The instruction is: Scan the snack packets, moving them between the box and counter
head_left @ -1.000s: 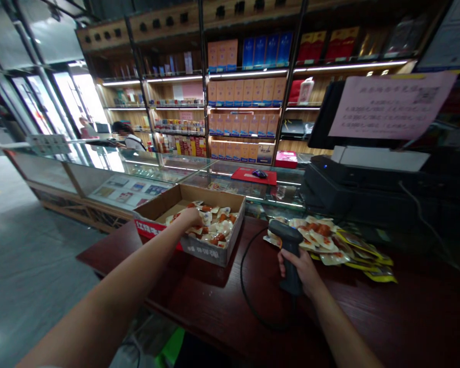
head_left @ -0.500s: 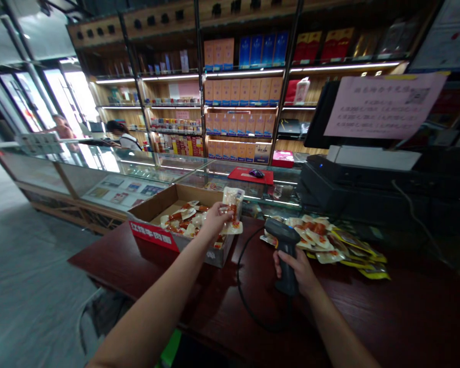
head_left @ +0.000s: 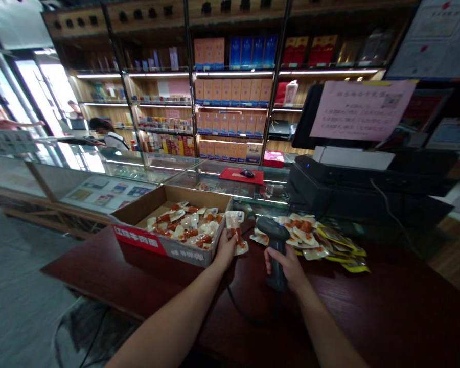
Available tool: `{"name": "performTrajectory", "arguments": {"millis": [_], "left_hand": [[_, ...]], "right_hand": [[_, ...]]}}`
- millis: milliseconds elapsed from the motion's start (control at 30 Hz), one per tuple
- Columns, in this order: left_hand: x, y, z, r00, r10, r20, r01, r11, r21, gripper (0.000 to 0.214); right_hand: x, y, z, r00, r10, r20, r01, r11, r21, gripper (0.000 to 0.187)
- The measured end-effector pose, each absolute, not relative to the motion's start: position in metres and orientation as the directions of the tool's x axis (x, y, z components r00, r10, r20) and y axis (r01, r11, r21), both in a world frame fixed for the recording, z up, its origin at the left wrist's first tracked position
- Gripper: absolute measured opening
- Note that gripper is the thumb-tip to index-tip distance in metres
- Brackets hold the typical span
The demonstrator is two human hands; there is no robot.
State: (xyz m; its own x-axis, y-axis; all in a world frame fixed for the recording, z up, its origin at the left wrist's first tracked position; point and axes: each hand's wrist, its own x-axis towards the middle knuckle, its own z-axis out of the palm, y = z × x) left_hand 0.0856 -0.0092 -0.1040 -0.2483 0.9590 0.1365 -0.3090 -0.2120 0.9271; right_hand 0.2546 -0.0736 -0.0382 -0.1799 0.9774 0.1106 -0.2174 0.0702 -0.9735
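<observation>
My left hand (head_left: 225,247) is closed on a clear snack packet (head_left: 235,233) with orange-red contents, held just right of an open cardboard box (head_left: 145,239) full of several like packets. My right hand (head_left: 283,263) grips the handle of a black barcode scanner (head_left: 273,240), whose head points toward the held packet. The scanner's black cable (head_left: 237,313) loops across the dark red wooden counter (head_left: 368,317). A pile of snack packets (head_left: 314,237), some yellow-edged, lies on the counter to the right of the scanner.
A black till with a monitor and a pink notice (head_left: 362,110) stands at the back right. Glass display cases (head_left: 111,176) run to the left, with a red mouse mat and mouse (head_left: 242,175) on top. Stocked shelves (head_left: 230,92) fill the back wall. People (head_left: 103,134) stand far left.
My left hand lifted a packet out of the box and carried it right and down, close in front of the scanner. My right hand kept hold of the scanner. The view shifted rightward.
</observation>
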Motion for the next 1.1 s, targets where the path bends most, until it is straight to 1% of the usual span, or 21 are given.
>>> {"name": "performTrajectory", "arguments": {"millis": [100,200,433,667,733,833,967,1100], "left_hand": [[0.083,-0.007,-0.108,-0.245,0.961,0.127,-0.337,-0.207,0.918,0.035],[0.083,-0.008,-0.106,-0.250,0.960,0.124,-0.320,-0.202,0.925,0.035],[0.085,-0.011,-0.103,-0.243,0.964,0.103,-0.286,-0.173,0.943,0.036],[0.084,-0.009,-0.105,-0.267,0.955,0.129,-0.298,-0.210,0.931,0.032],[0.084,-0.009,-0.105,-0.290,0.949,0.127,-0.278,-0.210,0.937,0.031],[0.087,-0.007,-0.103,-0.292,0.950,0.109,-0.266,-0.190,0.945,0.034],[0.098,-0.002,-0.090,-0.216,0.967,0.132,-0.284,-0.192,0.940,0.039],[0.120,0.013,-0.070,-0.113,0.981,0.157,-0.298,-0.184,0.937,0.038]], "right_hand": [[0.254,-0.072,-0.041,-0.206,0.975,0.084,-0.186,0.046,-0.981,0.027],[0.253,-0.071,-0.045,-0.206,0.976,0.075,-0.173,0.039,-0.984,0.027],[0.253,-0.070,-0.045,-0.189,0.980,0.069,-0.179,0.034,-0.983,0.026],[0.251,-0.071,-0.041,-0.152,0.987,0.058,-0.216,0.024,-0.976,0.028],[0.253,-0.070,-0.040,-0.123,0.991,0.056,-0.213,0.028,-0.977,0.028],[0.261,-0.066,-0.037,-0.035,0.998,0.043,-0.221,0.035,-0.975,0.028],[0.279,-0.062,-0.025,0.090,0.996,0.017,-0.237,0.038,-0.971,0.027],[0.302,-0.065,-0.013,0.174,0.985,0.015,-0.248,0.059,-0.967,0.030]]}}
